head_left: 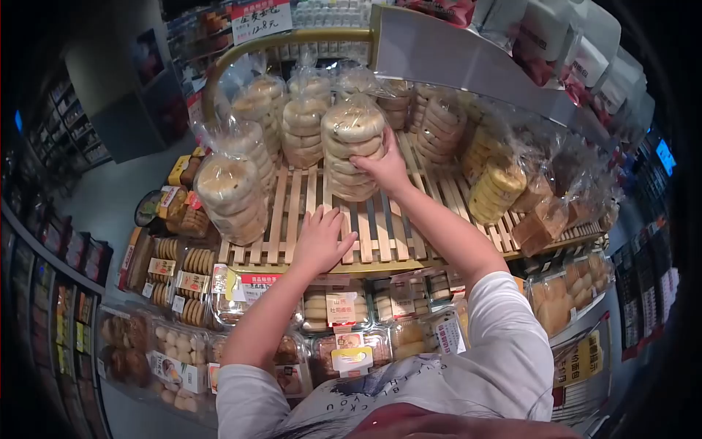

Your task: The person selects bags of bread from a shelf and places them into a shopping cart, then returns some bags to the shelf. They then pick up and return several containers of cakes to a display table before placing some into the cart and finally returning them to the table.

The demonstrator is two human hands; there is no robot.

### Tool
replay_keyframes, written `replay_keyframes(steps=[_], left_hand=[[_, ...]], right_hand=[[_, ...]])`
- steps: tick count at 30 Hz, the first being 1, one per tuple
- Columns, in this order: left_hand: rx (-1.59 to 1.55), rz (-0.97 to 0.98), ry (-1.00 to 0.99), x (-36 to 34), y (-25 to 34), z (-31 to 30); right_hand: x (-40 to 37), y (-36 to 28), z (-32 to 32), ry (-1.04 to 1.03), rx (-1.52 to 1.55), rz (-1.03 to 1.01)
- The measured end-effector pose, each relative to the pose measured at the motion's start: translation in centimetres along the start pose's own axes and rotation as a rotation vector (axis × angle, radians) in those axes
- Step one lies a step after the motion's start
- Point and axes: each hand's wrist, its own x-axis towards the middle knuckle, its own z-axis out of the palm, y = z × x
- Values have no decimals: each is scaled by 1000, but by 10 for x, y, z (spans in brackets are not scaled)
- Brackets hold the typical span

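Observation:
My right hand (384, 167) is wrapped round the right side of a tall clear bag of stacked round buns (351, 157), near the middle of the slatted wooden rack (384, 238). The bag stands upright, its fingers-side partly covered by my thumb and palm. At the rack's front, my left hand (322, 238) lies on the slats with its fingers stretched out, holding nothing. To its left stands another bag of stacked buns (230, 197). More bagged bun stacks (302, 121) line the rack behind.
Yellow buns in a bag (497, 189) and bagged brown bread (545, 223) sit on the rack's right. Below its front edge are plastic boxes of pastries (351, 351) and cookies (194, 271). A gold rail (292, 38) curves along the back, beneath a price sign (261, 20).

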Motion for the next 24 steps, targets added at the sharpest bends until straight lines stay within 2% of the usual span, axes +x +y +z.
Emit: replay_keyframes(steps=[1,4,8,11,14,17,20,24], left_hand=[[0,6,11,-1,2,1],[41,22,22,4,-4,-3],[46,23,23,-1,0,0],[60,23,4,1,-1,-1],[59,26,15,1,-2,-1],[49,28,30,1,-1,-1],[49,19,36,0,-3,0],[62,19,29,1,-3,2]], right_hand=[[4,3,-12,63,-81,33],[28,18,-24,170,-310,-151],[42,35,-25,167,-337,-103],[59,37,-14,255,-426,-58],[79,72,2,442,-490,-27],[81,97,12,383,-389,-139],[76,96,13,295,-447,-224],[75,86,8,341,-460,-137]])
